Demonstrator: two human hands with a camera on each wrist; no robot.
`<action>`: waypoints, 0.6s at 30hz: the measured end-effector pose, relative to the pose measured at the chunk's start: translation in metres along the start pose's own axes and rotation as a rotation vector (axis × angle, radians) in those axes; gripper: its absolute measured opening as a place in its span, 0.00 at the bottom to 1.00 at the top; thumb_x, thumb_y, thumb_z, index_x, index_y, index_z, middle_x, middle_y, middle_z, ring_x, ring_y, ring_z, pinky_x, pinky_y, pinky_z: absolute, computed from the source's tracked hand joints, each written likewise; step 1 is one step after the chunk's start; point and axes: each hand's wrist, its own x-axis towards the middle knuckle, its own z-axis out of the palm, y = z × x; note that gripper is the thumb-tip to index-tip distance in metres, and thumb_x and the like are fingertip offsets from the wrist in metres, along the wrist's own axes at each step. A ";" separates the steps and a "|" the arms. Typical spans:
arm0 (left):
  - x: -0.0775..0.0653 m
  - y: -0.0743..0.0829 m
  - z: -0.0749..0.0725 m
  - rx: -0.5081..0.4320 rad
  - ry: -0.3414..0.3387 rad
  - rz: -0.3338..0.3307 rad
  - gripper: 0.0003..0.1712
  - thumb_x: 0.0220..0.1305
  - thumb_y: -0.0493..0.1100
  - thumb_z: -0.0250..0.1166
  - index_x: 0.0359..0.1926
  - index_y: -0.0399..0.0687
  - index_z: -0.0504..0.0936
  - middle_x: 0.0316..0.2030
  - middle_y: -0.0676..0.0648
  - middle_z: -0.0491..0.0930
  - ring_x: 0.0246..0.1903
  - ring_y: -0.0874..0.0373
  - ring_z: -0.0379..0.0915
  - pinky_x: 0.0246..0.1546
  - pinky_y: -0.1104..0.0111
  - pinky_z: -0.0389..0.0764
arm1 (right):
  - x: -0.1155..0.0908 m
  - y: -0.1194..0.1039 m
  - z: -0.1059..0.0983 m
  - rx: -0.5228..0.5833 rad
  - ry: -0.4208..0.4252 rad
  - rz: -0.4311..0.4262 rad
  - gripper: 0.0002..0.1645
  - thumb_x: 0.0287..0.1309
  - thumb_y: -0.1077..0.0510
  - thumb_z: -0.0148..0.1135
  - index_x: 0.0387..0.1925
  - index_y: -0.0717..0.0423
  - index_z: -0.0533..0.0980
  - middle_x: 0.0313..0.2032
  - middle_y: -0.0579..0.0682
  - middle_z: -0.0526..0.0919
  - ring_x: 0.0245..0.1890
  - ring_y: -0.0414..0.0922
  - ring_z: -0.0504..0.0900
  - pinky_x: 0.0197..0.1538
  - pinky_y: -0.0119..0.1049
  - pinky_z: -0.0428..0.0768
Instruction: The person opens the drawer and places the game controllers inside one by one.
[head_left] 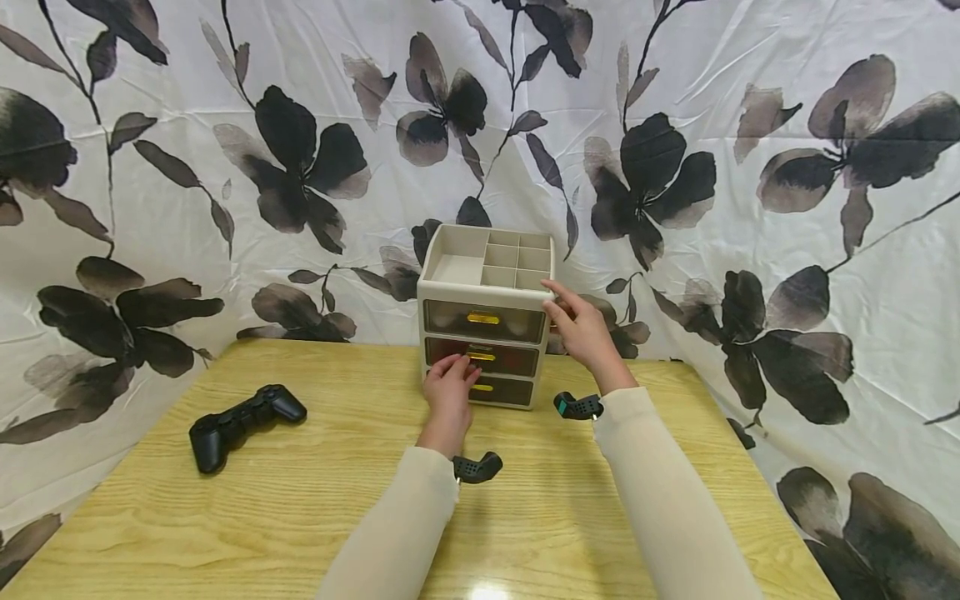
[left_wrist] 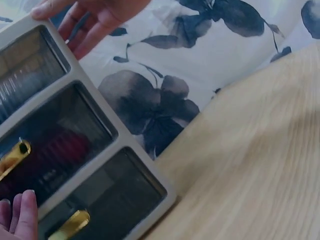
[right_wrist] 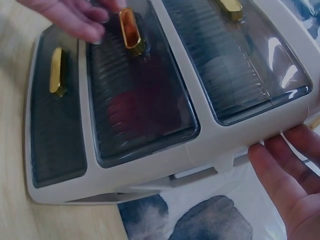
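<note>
A small cream drawer organizer [head_left: 486, 293] stands upright with three smoky see-through drawers, each with a gold handle. At its middle drawer [right_wrist: 150, 95], my left hand [head_left: 448, 387] holds the left end of the gold handle [right_wrist: 131, 32] between its fingertips. That drawer sits flush in the frame, and something dark red [right_wrist: 125, 112] shows through its front. My right hand [head_left: 581, 329] rests at the upper right corner, one fingertip on the top edge and the others against the side wall, as the right wrist view shows.
The organizer's top tray [head_left: 459, 268] has one large and several small compartments. A black game controller [head_left: 246, 423] lies on the wooden table [head_left: 337, 500] to the left. Close behind the organizer hangs a white floral cloth [head_left: 525, 192].
</note>
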 end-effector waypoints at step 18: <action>0.000 -0.009 -0.022 0.130 0.048 0.032 0.05 0.63 0.30 0.59 0.40 0.38 0.76 0.31 0.48 0.76 0.33 0.55 0.75 0.32 0.69 0.80 | -0.004 -0.006 0.001 -0.011 0.012 0.005 0.27 0.68 0.38 0.48 0.68 0.26 0.63 0.44 0.54 0.78 0.42 0.53 0.83 0.49 0.47 0.83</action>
